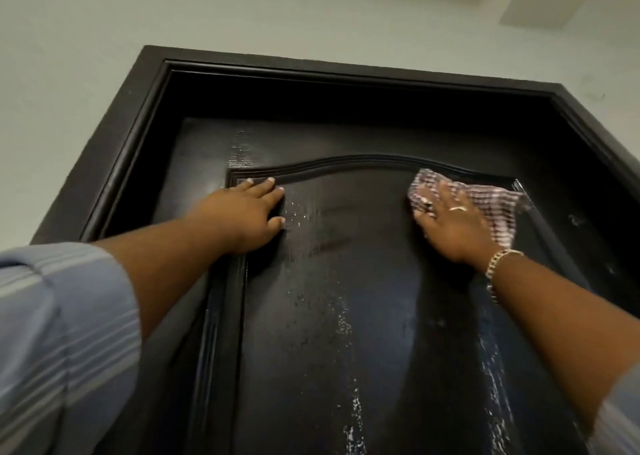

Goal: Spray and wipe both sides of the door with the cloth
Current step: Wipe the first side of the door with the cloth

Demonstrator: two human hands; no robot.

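Note:
A dark brown panelled door (346,316) fills the view, seen from below, with wet streaks and droplets running down its middle and right side. My right hand (450,226) presses a checked cloth (491,205) flat against the upper right of the arched panel. My left hand (246,215) lies flat on the panel's upper left corner, fingers spread over the raised moulding, holding nothing. No spray bottle is in view.
A dark door frame (138,115) surrounds the door, which is closed in it. A pale wall (69,73) lies to the left and above, and the ceiling (554,4) shows at the top right.

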